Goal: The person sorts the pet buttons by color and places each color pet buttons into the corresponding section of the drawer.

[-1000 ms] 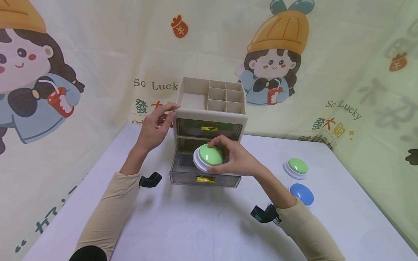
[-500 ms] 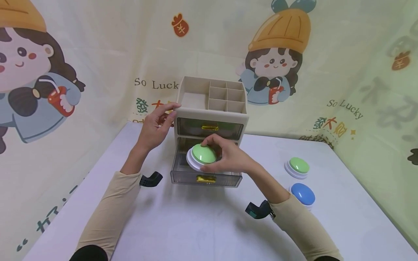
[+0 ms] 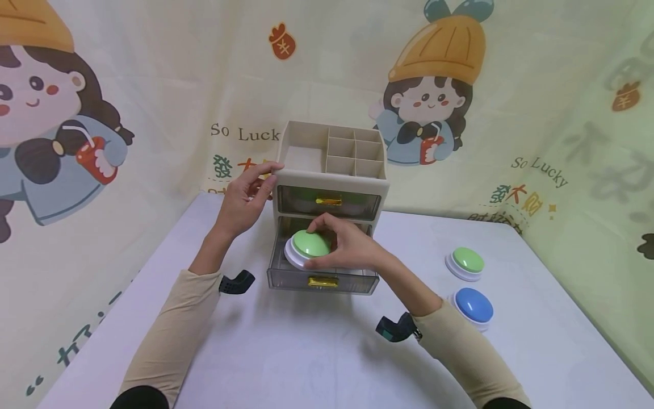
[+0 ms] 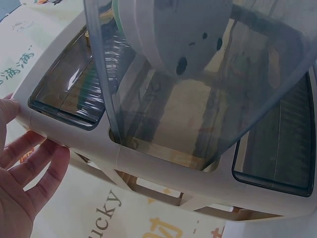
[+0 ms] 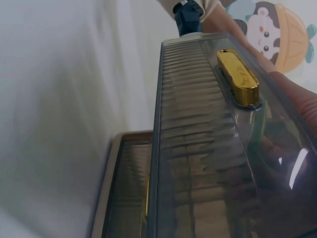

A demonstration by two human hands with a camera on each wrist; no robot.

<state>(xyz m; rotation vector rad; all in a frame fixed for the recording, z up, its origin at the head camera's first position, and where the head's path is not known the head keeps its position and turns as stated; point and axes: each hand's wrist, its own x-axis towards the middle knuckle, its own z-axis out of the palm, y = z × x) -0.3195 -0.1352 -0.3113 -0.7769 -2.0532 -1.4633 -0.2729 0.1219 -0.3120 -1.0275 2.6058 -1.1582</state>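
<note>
Fingers (image 3: 261, 170) of the left hand (image 3: 239, 205) loose and uncurled, resting against the left side of the cabinet (image 3: 332, 179). Lower drawer (image 3: 291, 279) pulled out toward the near side. At its left half, a green button (image 3: 309, 243) on a white base, gripped between thumb and fingers of the right hand (image 3: 348, 244); hard to tell whether touching the drawer floor. Farther right on the table (image 3: 327, 346), a second green button (image 3: 468, 259), with a blue button (image 3: 475, 305) nearer.

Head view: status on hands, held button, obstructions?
Right hand grips green button at open drawer; floor contact unclear. Left hand touches cabinet at its left edge. Nothing visibly blocking; blue button well off to the right.
</note>
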